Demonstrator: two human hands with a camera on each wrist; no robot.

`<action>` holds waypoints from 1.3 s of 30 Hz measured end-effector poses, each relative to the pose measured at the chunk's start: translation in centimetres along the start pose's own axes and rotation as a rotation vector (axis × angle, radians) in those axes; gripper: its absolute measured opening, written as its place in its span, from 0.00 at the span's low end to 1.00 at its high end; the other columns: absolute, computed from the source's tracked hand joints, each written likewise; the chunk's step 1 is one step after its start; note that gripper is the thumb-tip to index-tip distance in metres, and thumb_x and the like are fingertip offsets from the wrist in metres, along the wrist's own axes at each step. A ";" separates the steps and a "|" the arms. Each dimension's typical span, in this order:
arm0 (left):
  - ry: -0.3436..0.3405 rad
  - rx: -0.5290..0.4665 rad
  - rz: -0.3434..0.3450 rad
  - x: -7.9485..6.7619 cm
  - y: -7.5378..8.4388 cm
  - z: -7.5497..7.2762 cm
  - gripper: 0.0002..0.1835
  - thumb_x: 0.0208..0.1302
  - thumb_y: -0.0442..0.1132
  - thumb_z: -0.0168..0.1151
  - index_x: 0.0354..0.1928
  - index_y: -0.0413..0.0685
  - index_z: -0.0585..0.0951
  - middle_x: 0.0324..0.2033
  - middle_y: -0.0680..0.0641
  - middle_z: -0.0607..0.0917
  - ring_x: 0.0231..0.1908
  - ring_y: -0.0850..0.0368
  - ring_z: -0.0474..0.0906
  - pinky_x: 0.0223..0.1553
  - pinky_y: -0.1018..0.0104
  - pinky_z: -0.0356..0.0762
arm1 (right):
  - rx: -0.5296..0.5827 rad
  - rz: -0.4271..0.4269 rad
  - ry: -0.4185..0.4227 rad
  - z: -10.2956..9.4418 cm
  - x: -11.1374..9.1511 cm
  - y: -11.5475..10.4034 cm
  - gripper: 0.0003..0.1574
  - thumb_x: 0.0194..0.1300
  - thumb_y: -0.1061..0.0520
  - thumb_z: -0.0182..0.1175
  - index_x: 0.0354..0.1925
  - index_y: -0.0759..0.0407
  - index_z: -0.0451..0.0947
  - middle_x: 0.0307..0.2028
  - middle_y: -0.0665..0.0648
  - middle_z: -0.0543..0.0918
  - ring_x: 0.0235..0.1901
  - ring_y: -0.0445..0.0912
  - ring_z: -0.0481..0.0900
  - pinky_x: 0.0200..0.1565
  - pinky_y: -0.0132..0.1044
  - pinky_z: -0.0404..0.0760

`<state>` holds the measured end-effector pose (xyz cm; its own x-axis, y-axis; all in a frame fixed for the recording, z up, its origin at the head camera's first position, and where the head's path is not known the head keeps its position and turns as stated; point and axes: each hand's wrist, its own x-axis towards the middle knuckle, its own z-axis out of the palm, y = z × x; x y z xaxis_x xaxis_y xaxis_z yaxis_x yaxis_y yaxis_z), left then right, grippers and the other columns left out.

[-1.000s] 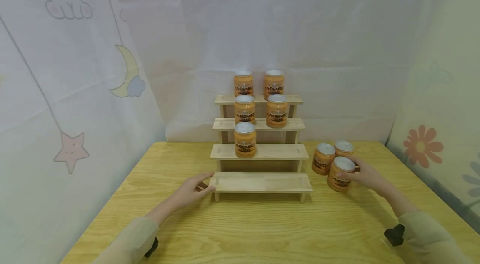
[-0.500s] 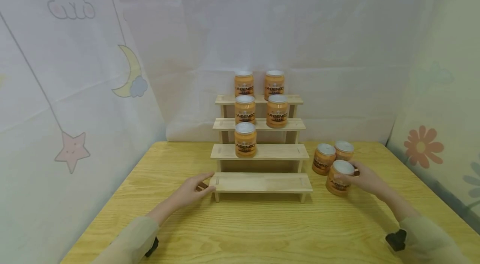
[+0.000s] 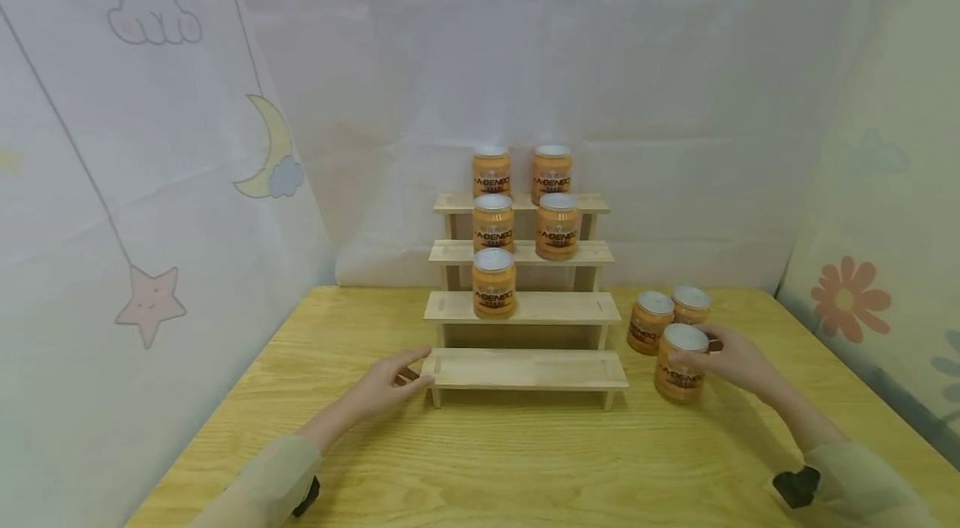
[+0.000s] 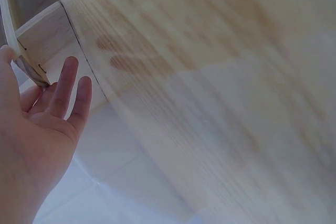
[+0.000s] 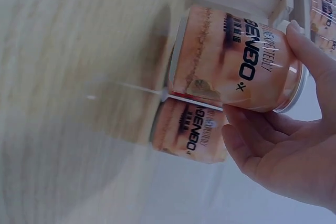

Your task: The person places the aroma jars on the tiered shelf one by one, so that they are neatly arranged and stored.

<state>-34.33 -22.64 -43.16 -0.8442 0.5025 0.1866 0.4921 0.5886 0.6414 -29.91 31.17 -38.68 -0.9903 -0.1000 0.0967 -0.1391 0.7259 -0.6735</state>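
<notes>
Orange beneath a silver lid (image 3: 686, 336), the held can (image 3: 678, 376) is in the grasp of the right hand (image 3: 738, 361), right of the stepped stand (image 3: 566, 308), whose bottom step (image 3: 525, 367) the left hand (image 3: 381, 386) pinches at its left end. A careless swing could knock the two other cans (image 3: 649, 325) right of the stand; a tug from the left hand might topple the five cans (image 3: 494, 295) on it
</notes>
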 end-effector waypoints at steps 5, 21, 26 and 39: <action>0.006 -0.007 -0.003 0.0 0.1 -0.1 0.34 0.66 0.55 0.55 0.69 0.45 0.63 0.64 0.40 0.70 0.47 0.48 0.79 0.48 0.57 0.80 | 0.006 -0.025 0.026 -1.0 0.3 -1.5 0.48 0.61 0.41 0.62 0.65 0.71 0.58 0.54 0.72 0.73 0.51 0.61 0.74 0.41 0.45 0.81; -0.009 0.019 0.020 0.2 0.1 -0.2 0.34 0.66 0.55 0.55 0.69 0.45 0.64 0.63 0.38 0.70 0.46 0.48 0.80 0.47 0.58 0.80 | 0.010 -0.102 0.066 -2.3 1.4 -5.8 0.44 0.63 0.42 0.60 0.66 0.67 0.60 0.54 0.71 0.73 0.52 0.63 0.72 0.37 0.41 0.80; -0.005 0.011 0.012 0.3 0.1 -0.1 0.34 0.66 0.54 0.55 0.69 0.45 0.64 0.63 0.39 0.70 0.46 0.48 0.80 0.47 0.58 0.80 | 0.032 -0.126 0.059 -2.5 1.7 -7.2 0.42 0.63 0.43 0.60 0.66 0.65 0.60 0.53 0.70 0.73 0.52 0.61 0.72 0.37 0.39 0.79; 0.003 0.026 0.015 0.2 -0.3 0.1 0.35 0.66 0.54 0.55 0.69 0.42 0.63 0.64 0.39 0.70 0.46 0.49 0.80 0.46 0.59 0.80 | 0.064 -0.140 0.057 -2.5 3.0 -11.4 0.43 0.61 0.39 0.61 0.66 0.59 0.61 0.55 0.64 0.73 0.54 0.57 0.71 0.44 0.48 0.78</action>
<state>-34.68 -22.65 -43.41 -0.8372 0.5098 0.1983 0.5102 0.5970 0.6191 -31.29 24.28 -28.85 -0.9598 -0.1568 0.2330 -0.2772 0.6630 -0.6954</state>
